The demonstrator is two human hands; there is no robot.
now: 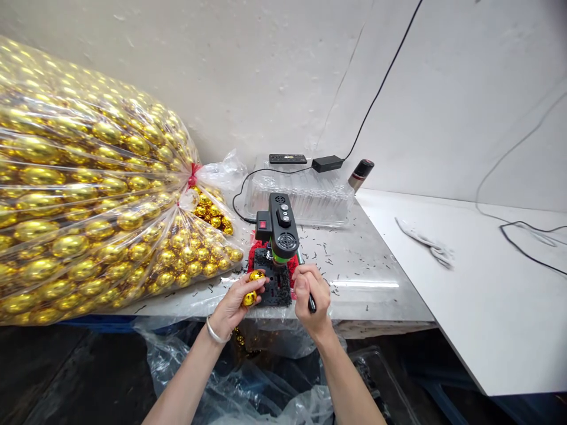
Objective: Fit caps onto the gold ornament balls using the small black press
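Observation:
My left hand [233,305] is closed around a couple of shiny gold balls [249,298], just left of a small black bench machine [284,227]. A red switch and round vents show on the machine's top. Wrapped round a slim lever with a black end [312,304], my right hand [313,293] is at the machine's front right. Under the machine's head lies a dark base plate [277,289], strewn with small black bits, on a red mat [251,252]. The contact point under the head is hidden.
Huge clear bags of gold balls [88,195] fill the left. Behind the machine are a clear plastic tray [305,198], a black power adapter [328,163] and a dark-capped can [361,174]. Black scraps litter the metal tabletop [376,260]. A glove [425,242] lies on the white table [487,295].

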